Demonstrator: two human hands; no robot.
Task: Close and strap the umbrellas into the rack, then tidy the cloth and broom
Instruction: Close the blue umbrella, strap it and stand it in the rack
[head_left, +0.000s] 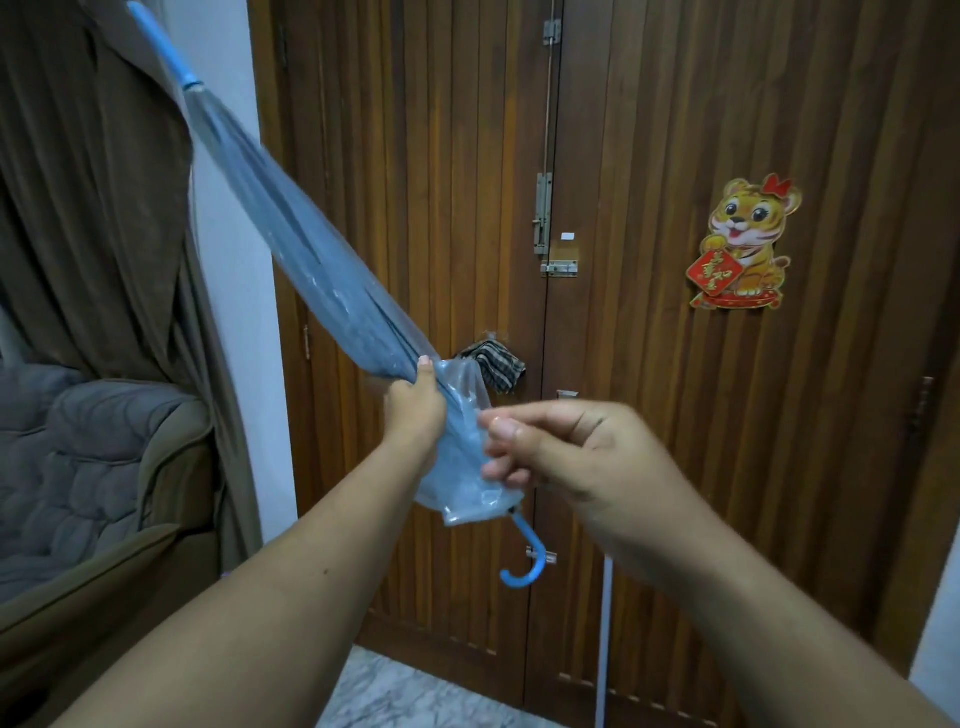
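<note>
**Folded clear umbrella held slantwise before the wooden door**

While the left hand (415, 402) wraps its fingers round the gathered canopy of a transparent blue umbrella (311, 260), the right hand (566, 457) pinches the loose plastic edge of that canopy between thumb and fingertips, just beside the left. The umbrella is folded and slants from its pale blue tip (161, 47) at upper left down to its blue hooked handle (527, 558), which hangs free below both hands. Its lower folds bunch out loosely between the two hands.

Behind stands a dark wooden double door (675, 415) with metal bolts (543, 215) along the middle seam. A checked cloth (493, 366) hangs on the door just past the left hand. A tiger decoration (743, 244) is stuck to the right leaf. At left are a brown curtain (93, 208) and a grey padded seat (67, 457). A thin white pole (605, 634) stands upright against the door, low down near the right forearm.
</note>
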